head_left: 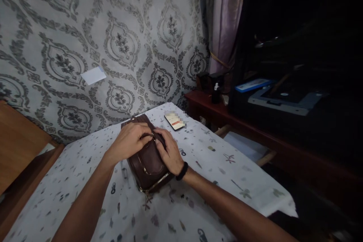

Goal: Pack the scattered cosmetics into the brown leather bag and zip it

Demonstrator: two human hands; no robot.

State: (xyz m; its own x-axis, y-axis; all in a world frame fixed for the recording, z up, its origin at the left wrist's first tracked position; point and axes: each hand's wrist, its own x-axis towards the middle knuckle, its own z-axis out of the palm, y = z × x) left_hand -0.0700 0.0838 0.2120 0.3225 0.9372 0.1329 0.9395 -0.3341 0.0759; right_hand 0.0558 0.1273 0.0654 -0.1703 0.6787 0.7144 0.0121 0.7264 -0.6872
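Observation:
A dark brown leather bag (151, 160) with gold-coloured zips lies on the patterned white cloth in front of me. My left hand (132, 139) reaches over its upper left part, thumb and fingers pinching near a zipped opening. From the other side my right hand (169, 152), a black band on its wrist, grips the bag, its thumb and fingertips close to my left fingertips. What lies between the fingertips is too small to make out. Beyond the right hand rests a phone (174, 121) with a lit screen.
The white cloth (215, 166) covers the table up to a wallpapered wall (147, 38). A wooden panel (19, 143) borders the left side. To the right are a reddish-brown desk (204, 99), a small dark bottle (216, 93), a blue-edged box (253, 84) and an open drawer (244, 145).

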